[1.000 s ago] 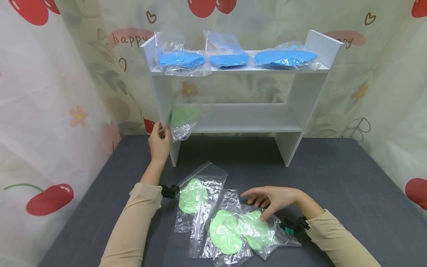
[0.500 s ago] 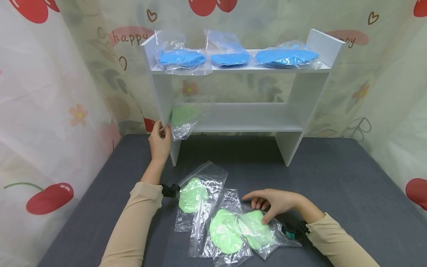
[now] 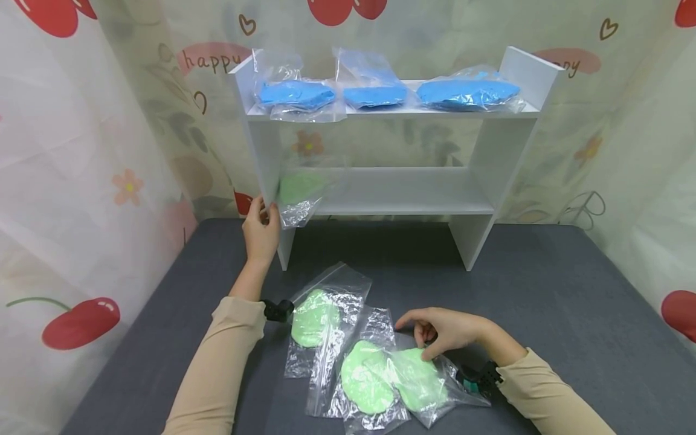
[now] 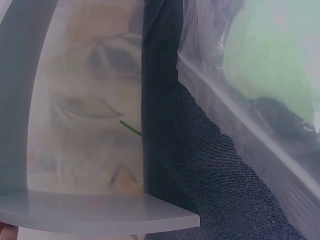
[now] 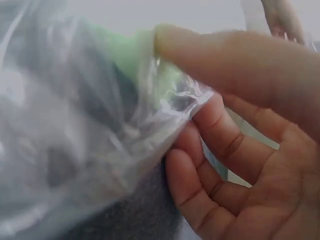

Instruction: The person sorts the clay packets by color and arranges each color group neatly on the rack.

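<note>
In the head view my left hand (image 3: pixel 261 232) grips the lower front edge of the white shelf's (image 3: pixel 402 208) left side panel. Beside it, a zip bag with a green piece (image 3: pixel 299 188) lies on the lower board's left end, its clear corner hanging over the front. Low on the dark table, my right hand (image 3: pixel 448 331) pinches the upper edge of a zip bag holding a green piece (image 3: pixel 418 377). The right wrist view shows the thumb (image 5: pixel 215 55) over the clear plastic (image 5: pixel 90 150) and curled fingers at its edge. What the green pieces are, I cannot tell.
Several more bagged green pieces lie overlapping on the table, one green piece (image 3: pixel 367 377) touching the pinched bag, another green piece (image 3: pixel 312 320) near my left wrist. Bagged blue pieces (image 3: pixel 296 95) line the top board. A cable (image 3: pixel 587 205) hangs at the back right.
My right thumb and fingers have closed on the bag's edge, and that bag has shifted slightly. The left hand stays on the shelf panel.
</note>
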The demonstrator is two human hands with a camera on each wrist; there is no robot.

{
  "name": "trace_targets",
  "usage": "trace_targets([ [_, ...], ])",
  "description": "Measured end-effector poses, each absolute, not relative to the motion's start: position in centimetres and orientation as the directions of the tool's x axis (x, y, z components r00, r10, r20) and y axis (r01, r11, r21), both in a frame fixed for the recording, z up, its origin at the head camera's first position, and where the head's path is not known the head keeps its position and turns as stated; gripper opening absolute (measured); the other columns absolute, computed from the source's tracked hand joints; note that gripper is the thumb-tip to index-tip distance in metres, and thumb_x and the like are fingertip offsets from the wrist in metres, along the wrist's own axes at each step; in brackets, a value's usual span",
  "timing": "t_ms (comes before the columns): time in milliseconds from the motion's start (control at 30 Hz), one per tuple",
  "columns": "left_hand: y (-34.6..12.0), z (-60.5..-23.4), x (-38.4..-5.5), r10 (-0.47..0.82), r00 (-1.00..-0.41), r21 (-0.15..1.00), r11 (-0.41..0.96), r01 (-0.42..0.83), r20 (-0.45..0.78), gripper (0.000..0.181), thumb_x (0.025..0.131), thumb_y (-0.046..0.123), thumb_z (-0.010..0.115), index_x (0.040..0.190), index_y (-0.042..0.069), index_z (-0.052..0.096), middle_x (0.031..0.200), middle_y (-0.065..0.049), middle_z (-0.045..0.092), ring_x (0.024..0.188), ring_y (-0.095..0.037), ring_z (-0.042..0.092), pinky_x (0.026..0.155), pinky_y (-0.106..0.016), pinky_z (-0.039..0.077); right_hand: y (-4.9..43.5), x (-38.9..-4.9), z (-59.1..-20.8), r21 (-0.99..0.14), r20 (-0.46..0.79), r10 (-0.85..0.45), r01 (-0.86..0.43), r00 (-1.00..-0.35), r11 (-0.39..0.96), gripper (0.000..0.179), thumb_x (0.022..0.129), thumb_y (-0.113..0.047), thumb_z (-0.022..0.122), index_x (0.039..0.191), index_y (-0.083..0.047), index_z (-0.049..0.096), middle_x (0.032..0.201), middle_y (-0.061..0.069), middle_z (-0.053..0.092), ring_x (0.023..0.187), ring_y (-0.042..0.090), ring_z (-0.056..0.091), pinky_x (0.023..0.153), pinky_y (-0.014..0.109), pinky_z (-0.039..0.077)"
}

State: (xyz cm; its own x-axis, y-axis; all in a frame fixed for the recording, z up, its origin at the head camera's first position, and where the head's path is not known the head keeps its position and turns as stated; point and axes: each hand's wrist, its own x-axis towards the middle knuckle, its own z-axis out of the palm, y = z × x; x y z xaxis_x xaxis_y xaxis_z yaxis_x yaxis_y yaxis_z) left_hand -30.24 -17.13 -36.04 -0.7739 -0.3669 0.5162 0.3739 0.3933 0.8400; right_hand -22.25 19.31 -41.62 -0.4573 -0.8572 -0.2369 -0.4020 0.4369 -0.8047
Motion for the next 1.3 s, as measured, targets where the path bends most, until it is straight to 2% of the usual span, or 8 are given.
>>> trace_targets([
  [100,-17.1,-36.0,-30.2,-0.365,-0.777,0.843,0.385,0.375,0.513,0.031,0.094,0.012,0.049,0.124,0.003,0.055,0.120,-0.023,0.060,0.103,-0.034,0.063,0.080,-0.047,0.051,19.2,-22.1,-41.6,-0.802,-0.231,-0.854,-0.407,-0.466,0.438,0.058,0.082,-0.011,0.069,0.133,-0.002,0.043,0.086,0.009,0.060,0.072,0.004,0.050,0.069,0.020,0.045],
  [233,-17.1,-35.9,-30.1,-0.362,-0.783,0.848,0.377,0.373,0.506,0.032,0.095,0.013,0.049,0.125,0.003,0.055,0.121,-0.023,0.060,0.105,-0.034,0.063,0.080,-0.047,0.050,19.4,-22.0,-41.8,-0.797,-0.231,-0.859,-0.417,-0.457,0.436,0.059,0.085,-0.017,0.068,0.135,-0.002,0.041,0.094,0.007,0.059,0.077,0.008,0.050,0.073,0.021,0.046],
  [300,-17.1,-35.9,-30.1,-0.362,-0.785,0.849,0.378,0.370,0.503,0.032,0.095,0.013,0.049,0.125,0.004,0.055,0.121,-0.022,0.060,0.105,-0.034,0.063,0.080,-0.047,0.050,19.4,-22.0,-41.9,-0.805,-0.229,-0.868,-0.415,-0.441,0.424,0.062,0.085,-0.020,0.068,0.137,-0.001,0.040,0.097,0.007,0.058,0.076,0.009,0.048,0.071,0.021,0.044],
  [567,-17.1,-35.9,-30.1,-0.373,-0.776,0.845,0.388,0.367,0.508,0.031,0.094,0.012,0.049,0.123,0.002,0.055,0.119,-0.024,0.060,0.104,-0.035,0.063,0.081,-0.047,0.051,19.3,-21.6,-42.2,-0.812,-0.199,-0.892,-0.441,-0.406,0.382,0.078,0.077,-0.023,0.077,0.140,-0.003,0.036,0.099,0.005,0.055,0.076,0.015,0.041,0.068,0.027,0.037],
  [833,-17.1,-35.9,-30.2,-0.365,-0.777,0.843,0.382,0.378,0.514,0.031,0.094,0.013,0.049,0.123,0.002,0.055,0.119,-0.024,0.060,0.104,-0.035,0.063,0.081,-0.049,0.051,18.9,-20.9,-41.7,-0.768,-0.202,-0.866,-0.474,-0.457,0.429,0.079,0.072,-0.029,0.080,0.136,-0.005,0.039,0.090,0.000,0.053,0.078,0.006,0.043,0.071,0.023,0.040],
  [967,-17.1,-35.9,-30.2,-0.360,-0.778,0.843,0.378,0.384,0.515,0.031,0.095,0.013,0.049,0.124,0.003,0.055,0.119,-0.023,0.061,0.103,-0.034,0.063,0.078,-0.047,0.050,18.7,-20.6,-41.3,-0.782,-0.209,-0.851,-0.440,-0.482,0.441,0.078,0.073,-0.026,0.080,0.136,-0.008,0.038,0.088,0.002,0.049,0.069,0.004,0.040,0.062,0.020,0.038],
  [1100,-17.1,-35.9,-30.1,-0.361,-0.778,0.843,0.378,0.383,0.515,0.031,0.095,0.014,0.049,0.123,0.004,0.056,0.120,-0.022,0.061,0.103,-0.034,0.064,0.076,-0.047,0.050,18.8,-20.6,-41.2,-0.809,-0.178,-0.861,-0.427,-0.476,0.403,0.083,0.075,-0.023,0.078,0.141,-0.008,0.030,0.095,0.006,0.053,0.062,0.000,0.037,0.055,0.015,0.036],
  [1300,-17.1,-35.9,-30.2,-0.354,-0.783,0.848,0.351,0.397,0.512,0.033,0.095,0.013,0.049,0.126,0.001,0.054,0.121,-0.026,0.059,0.105,-0.039,0.062,0.079,-0.052,0.049,19.3,-21.0,-41.4,-0.862,-0.093,-0.879,-0.403,-0.468,0.306,0.087,0.081,-0.018,0.073,0.146,-0.011,0.017,0.107,0.014,0.062,0.066,-0.001,0.051,0.056,0.018,0.044],
])
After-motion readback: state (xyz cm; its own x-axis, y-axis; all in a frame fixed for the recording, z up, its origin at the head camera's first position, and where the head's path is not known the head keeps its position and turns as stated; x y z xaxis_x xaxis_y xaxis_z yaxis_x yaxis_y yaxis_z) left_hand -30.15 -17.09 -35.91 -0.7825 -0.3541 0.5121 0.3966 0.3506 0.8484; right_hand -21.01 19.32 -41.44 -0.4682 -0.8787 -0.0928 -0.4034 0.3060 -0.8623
